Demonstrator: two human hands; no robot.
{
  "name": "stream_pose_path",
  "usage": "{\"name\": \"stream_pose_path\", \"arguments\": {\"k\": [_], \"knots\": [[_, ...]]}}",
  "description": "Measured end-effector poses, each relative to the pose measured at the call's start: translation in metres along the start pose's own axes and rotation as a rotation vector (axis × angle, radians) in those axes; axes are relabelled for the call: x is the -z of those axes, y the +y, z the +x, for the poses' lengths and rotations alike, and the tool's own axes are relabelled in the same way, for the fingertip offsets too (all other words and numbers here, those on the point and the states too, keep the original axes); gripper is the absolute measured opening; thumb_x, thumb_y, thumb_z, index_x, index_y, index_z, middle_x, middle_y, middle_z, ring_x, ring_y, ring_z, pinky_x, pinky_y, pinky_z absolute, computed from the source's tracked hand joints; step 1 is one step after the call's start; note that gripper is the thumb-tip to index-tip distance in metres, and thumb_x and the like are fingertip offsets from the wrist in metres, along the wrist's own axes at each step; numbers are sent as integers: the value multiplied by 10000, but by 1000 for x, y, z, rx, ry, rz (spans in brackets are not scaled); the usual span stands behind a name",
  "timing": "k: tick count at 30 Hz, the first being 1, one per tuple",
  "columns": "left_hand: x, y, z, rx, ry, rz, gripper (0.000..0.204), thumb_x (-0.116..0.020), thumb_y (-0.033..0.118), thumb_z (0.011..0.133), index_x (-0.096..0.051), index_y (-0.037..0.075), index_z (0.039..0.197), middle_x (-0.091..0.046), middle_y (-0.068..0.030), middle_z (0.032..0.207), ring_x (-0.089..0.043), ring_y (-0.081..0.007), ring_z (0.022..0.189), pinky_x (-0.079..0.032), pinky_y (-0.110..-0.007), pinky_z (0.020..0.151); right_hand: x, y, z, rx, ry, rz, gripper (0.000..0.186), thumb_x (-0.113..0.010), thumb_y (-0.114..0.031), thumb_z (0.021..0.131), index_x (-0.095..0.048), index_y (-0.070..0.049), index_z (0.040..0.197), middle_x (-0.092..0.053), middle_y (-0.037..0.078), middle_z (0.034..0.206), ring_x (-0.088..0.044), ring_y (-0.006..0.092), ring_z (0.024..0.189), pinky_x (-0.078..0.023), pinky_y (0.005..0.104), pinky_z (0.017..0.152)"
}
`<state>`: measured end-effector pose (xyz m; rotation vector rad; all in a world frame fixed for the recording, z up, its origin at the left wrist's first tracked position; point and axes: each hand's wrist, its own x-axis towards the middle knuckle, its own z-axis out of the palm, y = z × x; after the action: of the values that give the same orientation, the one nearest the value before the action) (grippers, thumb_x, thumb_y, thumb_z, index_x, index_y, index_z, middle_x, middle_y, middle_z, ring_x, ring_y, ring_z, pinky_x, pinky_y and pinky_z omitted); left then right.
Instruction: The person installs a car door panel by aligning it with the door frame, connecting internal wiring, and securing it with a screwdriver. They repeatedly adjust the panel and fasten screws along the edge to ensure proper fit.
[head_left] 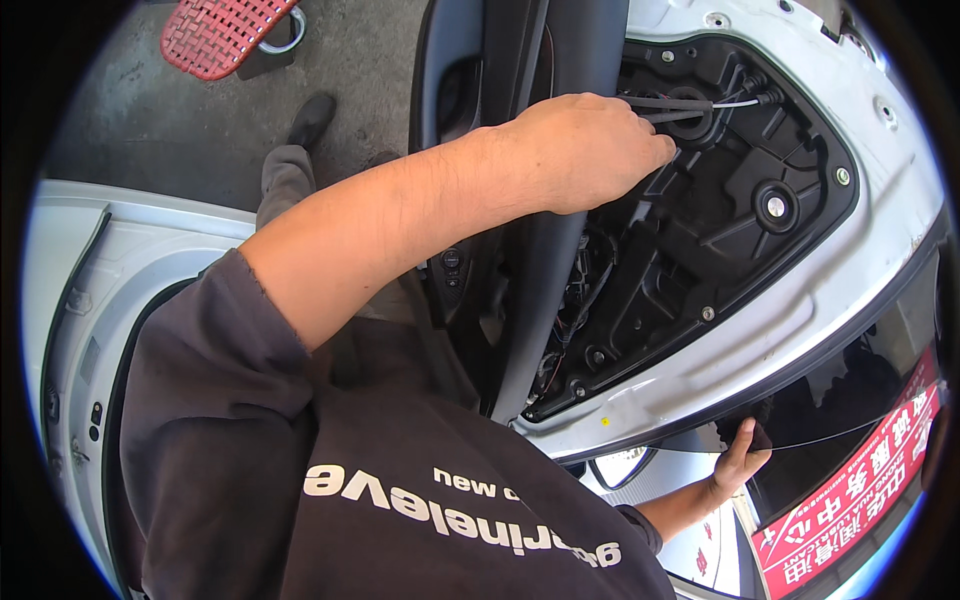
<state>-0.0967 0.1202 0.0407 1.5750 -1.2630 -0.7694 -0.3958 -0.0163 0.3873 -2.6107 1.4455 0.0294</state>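
In the head view a white car door stands with its inner side bared, a black plastic panel (690, 250) bolted onto the white metal. A dark door trim (545, 260) stands tilted away on its left. Between them, my left hand (590, 150) reaches over the trim's edge with its fingers curled. Dark sleeved cables (670, 103) come out beside those fingers; what the fingertips grip is hidden. Lower right, my right hand (738, 460) pinches the edge of the dark window glass (800, 460), thumb on the near face and the other fingers mostly out of sight.
Thin wires (590, 280) run in the gap behind the trim. A white car body (160, 240) lies close on my left. A red woven seat (228, 35) and a dark shoe (312, 118) are on the grey floor. Past the glass hangs a red sign (850, 500).
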Motion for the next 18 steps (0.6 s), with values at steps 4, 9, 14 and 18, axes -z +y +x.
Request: {"name": "stream_pose_path", "arguments": {"k": [4, 9, 14, 18], "knots": [[1, 2, -4, -7, 2, 13, 289, -612, -1, 875, -656, 13, 1161, -699, -100, 1004, -664, -303, 1013, -567, -427, 877, 4, -2, 1, -14, -79, -41, 417, -626, -335, 1016, -671, 51, 866, -635, 59, 689, -556, 137, 625, -395, 280, 586], [-2, -3, -7, 2, 55, -47, 310, -623, 11, 873, -659, 10, 1181, -707, -96, 1042, -659, -297, 1010, -566, -423, 880, 11, -1, 2, -63, -104, -69, 458, -611, -363, 1016, -676, 41, 811, -631, 66, 662, -565, 152, 624, -401, 292, 593], [-7, -8, -10, 11, 78, -73, 307, -622, 16, 882, -664, 11, 1186, -710, -95, 1097, -657, -295, 1022, -566, -412, 884, 5, 2, 0, -48, -71, -51, 431, -611, -328, 1024, -659, 27, 786, -617, 51, 658, -552, 137, 610, -385, 286, 574], [-6, -7, -11, 14, 112, -65, 320, -624, 20, 888, -661, 15, 1205, -708, -97, 1117, -657, -291, 1028, -569, -404, 891, 5, 1, 1, -28, -95, -46, 404, -600, -301, 1037, -662, 20, 801, -613, 37, 654, -541, 121, 598, -380, 268, 565]]}}
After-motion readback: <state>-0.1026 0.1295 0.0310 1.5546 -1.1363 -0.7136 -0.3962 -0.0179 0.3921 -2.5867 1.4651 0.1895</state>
